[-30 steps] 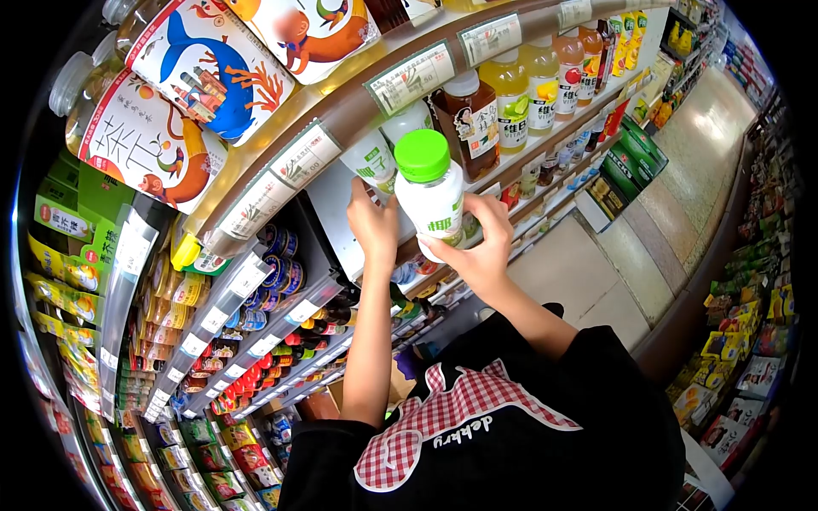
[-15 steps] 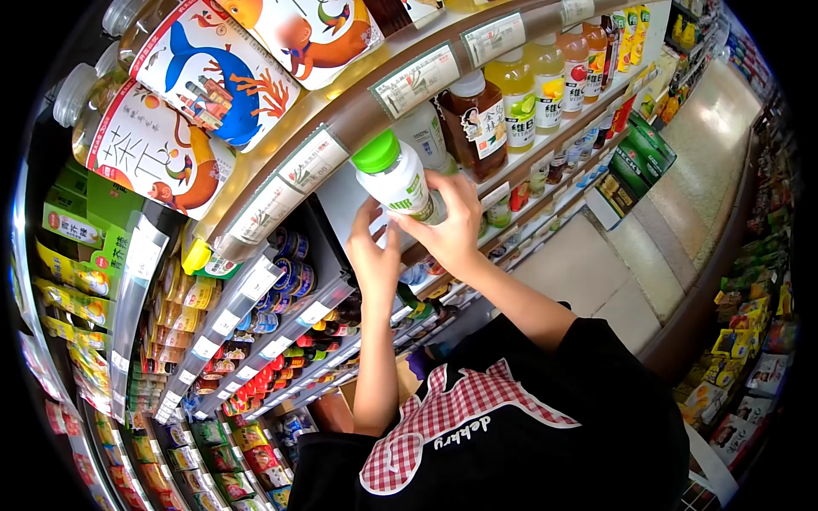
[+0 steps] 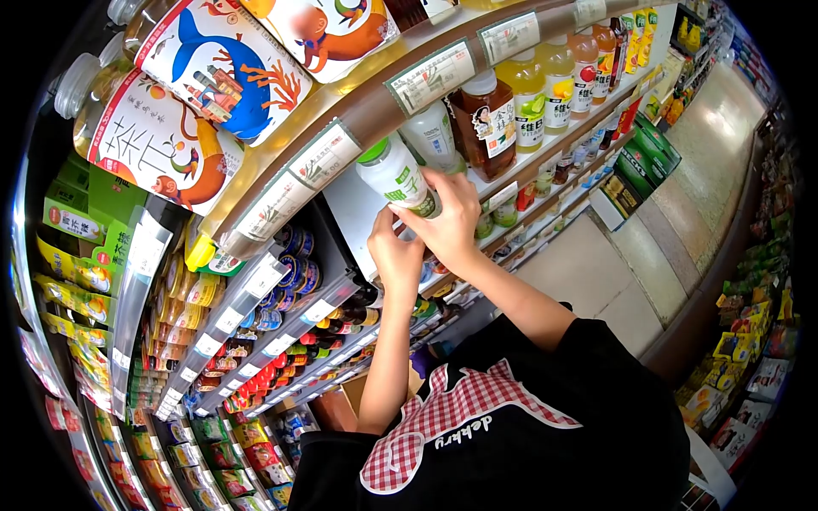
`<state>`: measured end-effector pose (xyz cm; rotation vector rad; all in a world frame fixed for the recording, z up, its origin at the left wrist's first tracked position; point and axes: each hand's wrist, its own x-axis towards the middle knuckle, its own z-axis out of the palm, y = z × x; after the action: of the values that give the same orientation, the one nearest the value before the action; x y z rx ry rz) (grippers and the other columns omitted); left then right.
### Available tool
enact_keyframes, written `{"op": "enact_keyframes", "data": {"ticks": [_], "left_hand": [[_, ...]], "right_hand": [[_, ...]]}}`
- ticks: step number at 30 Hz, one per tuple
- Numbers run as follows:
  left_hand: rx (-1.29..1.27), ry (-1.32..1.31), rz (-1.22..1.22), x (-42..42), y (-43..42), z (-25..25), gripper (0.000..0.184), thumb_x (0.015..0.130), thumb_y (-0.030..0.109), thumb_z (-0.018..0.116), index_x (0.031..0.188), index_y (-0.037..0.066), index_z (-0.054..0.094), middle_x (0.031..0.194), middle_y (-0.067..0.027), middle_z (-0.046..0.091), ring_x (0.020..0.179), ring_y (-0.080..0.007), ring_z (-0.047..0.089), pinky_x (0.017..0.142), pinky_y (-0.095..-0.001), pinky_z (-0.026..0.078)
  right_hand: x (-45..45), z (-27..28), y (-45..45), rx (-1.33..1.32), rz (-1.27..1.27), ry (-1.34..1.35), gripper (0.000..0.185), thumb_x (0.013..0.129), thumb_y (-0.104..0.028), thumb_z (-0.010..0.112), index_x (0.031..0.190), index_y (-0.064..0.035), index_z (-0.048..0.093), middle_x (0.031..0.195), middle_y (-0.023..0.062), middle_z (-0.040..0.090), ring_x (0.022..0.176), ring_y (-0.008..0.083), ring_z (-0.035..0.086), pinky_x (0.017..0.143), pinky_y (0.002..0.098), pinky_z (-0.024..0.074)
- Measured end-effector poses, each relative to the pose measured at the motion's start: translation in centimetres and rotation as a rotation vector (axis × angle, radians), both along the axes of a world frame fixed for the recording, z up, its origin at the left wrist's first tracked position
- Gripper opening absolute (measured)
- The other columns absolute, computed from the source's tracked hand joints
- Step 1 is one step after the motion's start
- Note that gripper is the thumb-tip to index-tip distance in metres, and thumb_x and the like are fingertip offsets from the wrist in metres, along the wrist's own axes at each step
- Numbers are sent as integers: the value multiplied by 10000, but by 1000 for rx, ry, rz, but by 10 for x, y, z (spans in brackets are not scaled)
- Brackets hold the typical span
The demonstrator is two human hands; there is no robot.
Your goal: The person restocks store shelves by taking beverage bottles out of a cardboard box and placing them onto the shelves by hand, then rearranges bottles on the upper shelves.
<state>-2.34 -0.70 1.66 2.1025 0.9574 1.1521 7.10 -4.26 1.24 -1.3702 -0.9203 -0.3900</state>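
Note:
A white bottle [image 3: 399, 177] with green lettering and a green cap is tilted at the front of a shelf, its cap [image 3: 375, 152] partly under the price-label rail above. My right hand [image 3: 447, 213] is closed around its lower part, fingers on the far side and thumb at the near side. The fingers of my left hand [image 3: 396, 254] are curled against the bottle's lower end; the contact is partly hidden. Beside it stands another pale bottle [image 3: 432, 136] with green print, and then a brown drink bottle [image 3: 486, 123].
Large tea bottles [image 3: 162, 140] stand on the shelf above, behind the label rail [image 3: 328, 153]. Yellow and orange drink bottles [image 3: 521, 98] line up to the right. Lower shelves at left hold jars [image 3: 298, 277] and packets. A green carton [image 3: 652, 149] sits beside the aisle floor [image 3: 588, 264].
The bottle has gone further in beneath the label rail, and its cap is now mostly covered. My left hand has shifted right and down toward the bottle's lower end.

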Motion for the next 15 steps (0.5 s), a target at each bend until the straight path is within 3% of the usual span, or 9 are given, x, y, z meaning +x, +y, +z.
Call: {"op": "enact_keyframes", "data": {"ticks": [15], "left_hand": [[-8,-39,-52,1,7,5,329,749,-13,741,1061,-87,666,982,-227,726,929,-317,733,852,-384,593]], "right_hand": [[1,-3,-1,-92,9,-14,619,694,-337,860,1207,-60,652,1027,117,708,919,325,630,821,453,475]]}}
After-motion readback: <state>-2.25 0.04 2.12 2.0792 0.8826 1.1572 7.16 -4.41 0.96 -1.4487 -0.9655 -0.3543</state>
